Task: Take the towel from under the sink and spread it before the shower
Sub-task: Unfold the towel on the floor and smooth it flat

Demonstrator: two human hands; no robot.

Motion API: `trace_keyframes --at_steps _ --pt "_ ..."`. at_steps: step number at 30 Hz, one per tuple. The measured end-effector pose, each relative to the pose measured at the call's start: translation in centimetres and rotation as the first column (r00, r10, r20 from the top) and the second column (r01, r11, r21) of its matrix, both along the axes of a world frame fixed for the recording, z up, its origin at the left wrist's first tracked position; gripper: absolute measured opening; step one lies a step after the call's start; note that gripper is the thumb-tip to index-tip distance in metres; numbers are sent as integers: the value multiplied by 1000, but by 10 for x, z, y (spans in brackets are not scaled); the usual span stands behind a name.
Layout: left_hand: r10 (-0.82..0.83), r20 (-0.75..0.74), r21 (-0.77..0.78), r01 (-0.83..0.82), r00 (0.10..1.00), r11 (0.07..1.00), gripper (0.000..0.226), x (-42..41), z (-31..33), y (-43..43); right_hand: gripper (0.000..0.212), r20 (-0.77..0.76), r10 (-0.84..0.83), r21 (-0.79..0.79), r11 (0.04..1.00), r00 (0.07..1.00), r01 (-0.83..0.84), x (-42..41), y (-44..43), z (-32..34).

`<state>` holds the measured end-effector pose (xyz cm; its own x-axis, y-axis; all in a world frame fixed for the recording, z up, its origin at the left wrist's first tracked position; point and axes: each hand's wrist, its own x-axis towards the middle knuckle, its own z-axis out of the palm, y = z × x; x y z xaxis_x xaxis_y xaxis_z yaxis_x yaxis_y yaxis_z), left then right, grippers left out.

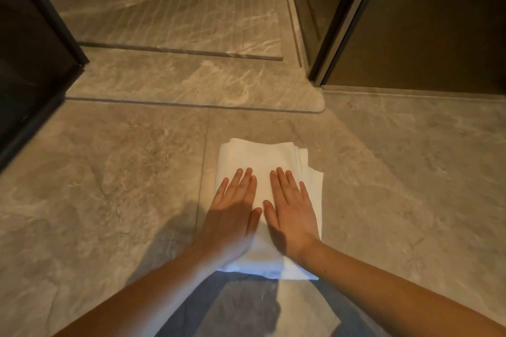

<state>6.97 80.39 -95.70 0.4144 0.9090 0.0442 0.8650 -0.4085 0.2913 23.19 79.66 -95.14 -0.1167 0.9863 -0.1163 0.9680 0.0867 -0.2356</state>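
Towel [262,161], white and folded into a thick rectangle, lies on the marble floor [109,172] just before the shower threshold [191,82]. Left hand [232,213] and right hand [293,213] press flat on it side by side, fingers [280,178] extended and open, gripping nothing.

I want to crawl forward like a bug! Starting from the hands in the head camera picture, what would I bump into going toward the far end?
Folded white towel → raised stone step → grooved shower floor.
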Motion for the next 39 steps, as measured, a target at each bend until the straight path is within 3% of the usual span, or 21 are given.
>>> trace_keyframes --at_steps 18,25,30,33,36,39 --pt "10 1 2 -10 1000 1000 61 1 1 -1 64 -5 4 31 1000 1000 -4 0 -1 -6" --pt "0 18 -17 0 1000 1000 61 2 -3 -26 64 -27 43 15 999 999 -42 5 -22 -2" --pt "-13 -49 -36 11 999 999 63 4 0 -28 64 -21 119 -47 992 993 -120 12 -24 9" --pt "-24 -91 -41 20 996 999 66 4 5 -24 59 -146 153 -45 986 977 -161 28 -22 26" --pt "-76 -121 -65 69 990 996 70 3 12 -20 52 -262 56 30 998 963 -50 60 -33 37" --pt "-195 -130 -88 184 972 979 76 10 19 -23 55 -285 -30 -15 1000 958 27 90 -50 37"
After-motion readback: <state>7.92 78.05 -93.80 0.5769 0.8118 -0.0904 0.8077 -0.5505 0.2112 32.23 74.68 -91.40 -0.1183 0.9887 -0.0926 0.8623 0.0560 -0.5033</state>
